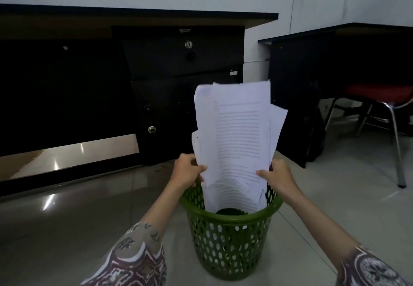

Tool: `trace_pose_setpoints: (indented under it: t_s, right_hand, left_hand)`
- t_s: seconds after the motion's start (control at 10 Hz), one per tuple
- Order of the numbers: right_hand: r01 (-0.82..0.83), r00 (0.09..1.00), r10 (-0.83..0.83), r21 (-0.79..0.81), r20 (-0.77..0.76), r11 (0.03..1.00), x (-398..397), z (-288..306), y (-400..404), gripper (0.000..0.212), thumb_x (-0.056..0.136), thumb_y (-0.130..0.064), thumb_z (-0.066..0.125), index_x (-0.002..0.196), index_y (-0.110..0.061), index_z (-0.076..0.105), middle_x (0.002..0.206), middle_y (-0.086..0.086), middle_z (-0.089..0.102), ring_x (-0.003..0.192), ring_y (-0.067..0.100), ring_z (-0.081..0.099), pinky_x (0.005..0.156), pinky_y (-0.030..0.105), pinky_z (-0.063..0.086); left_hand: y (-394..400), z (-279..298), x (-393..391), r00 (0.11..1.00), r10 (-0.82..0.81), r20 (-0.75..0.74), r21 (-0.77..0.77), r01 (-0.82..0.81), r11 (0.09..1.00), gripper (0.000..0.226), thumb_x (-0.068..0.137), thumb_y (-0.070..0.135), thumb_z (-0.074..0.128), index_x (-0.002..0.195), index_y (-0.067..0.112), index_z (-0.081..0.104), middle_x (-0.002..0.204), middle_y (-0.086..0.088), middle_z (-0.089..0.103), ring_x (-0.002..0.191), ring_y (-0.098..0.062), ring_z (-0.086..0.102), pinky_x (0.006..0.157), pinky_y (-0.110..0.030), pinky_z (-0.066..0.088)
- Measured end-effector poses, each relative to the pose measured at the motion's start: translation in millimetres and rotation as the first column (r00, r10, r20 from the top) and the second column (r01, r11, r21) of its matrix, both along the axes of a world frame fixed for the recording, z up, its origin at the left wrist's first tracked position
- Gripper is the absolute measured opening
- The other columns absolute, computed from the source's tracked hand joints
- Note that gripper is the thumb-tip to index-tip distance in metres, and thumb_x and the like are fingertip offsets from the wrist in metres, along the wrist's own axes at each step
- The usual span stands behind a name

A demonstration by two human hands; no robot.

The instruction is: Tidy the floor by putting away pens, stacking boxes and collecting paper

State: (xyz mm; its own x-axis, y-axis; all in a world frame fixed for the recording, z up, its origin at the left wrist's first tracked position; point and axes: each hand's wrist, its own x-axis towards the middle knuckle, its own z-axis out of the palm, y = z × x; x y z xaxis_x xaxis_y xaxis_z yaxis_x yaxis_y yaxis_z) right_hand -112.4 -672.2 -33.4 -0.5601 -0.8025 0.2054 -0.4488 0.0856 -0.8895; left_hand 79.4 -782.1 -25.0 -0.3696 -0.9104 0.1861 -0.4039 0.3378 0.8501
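A sheaf of printed white paper point(237, 136) stands upright, bent into a curve, with its lower end inside a green perforated plastic bin point(230, 243) on the tiled floor. My left hand point(186, 170) grips the sheaf's left edge just above the bin's rim. My right hand point(279, 175) grips its right edge at the same height, thumb on the printed face. The sheets are uneven, with some sticking out at the sides. No pens or boxes are in view.
A black desk with a drawer pedestal point(185, 89) stands right behind the bin. A second black desk point(312, 80) is at the right, with a red-seated metal chair point(384, 111) beside it. Glossy floor tiles point(67, 229) spread around the bin.
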Motion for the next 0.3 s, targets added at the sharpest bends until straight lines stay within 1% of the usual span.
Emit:
trace_pose_setpoints:
  t_s: [0.1, 0.2, 0.3]
  right_hand:
    - [-0.001, 1.0, 0.003, 0.074, -0.016, 0.997, -2, -11, -8, 0.035, 0.082, -0.002, 0.064, 0.116, 0.0, 0.056, 0.117, 0.015, 0.063, 0.096, 0.024, 0.06, 0.079, 0.032, 0.048]
    - [0.042, 0.999, -0.041, 0.065, -0.011, 0.997, -6, -17, -18, 0.05, 0.083, -0.002, 0.063, 0.129, -0.004, 0.043, 0.127, 0.013, 0.056, 0.108, 0.023, 0.054, 0.084, 0.03, 0.042]
    - [0.109, 0.99, -0.105, 0.044, -0.089, 0.993, -4, -19, -27, 0.056, 0.083, -0.006, 0.064, 0.133, -0.01, 0.04, 0.13, 0.014, 0.053, 0.113, 0.027, 0.053, 0.091, 0.036, 0.045]
  left_hand:
    - [-13, -13, 11, 0.994, 0.078, 0.074, -0.023, -0.077, 0.997, 0.035, 0.083, 0.025, 0.067, 0.114, 0.012, 0.058, 0.101, -0.004, 0.065, 0.079, -0.017, 0.065, 0.064, -0.025, 0.055]
    - [-28, -20, 23, 0.972, 0.195, 0.133, -0.042, -0.191, 0.981, 0.056, 0.077, 0.039, 0.07, 0.121, 0.012, 0.048, 0.119, -0.008, 0.058, 0.106, -0.028, 0.058, 0.089, -0.047, 0.051]
    - [-34, -20, 36, 0.952, 0.271, 0.144, -0.062, -0.265, 0.962, 0.065, 0.076, 0.048, 0.067, 0.125, 0.013, 0.044, 0.124, -0.01, 0.056, 0.11, -0.03, 0.056, 0.092, -0.049, 0.049]
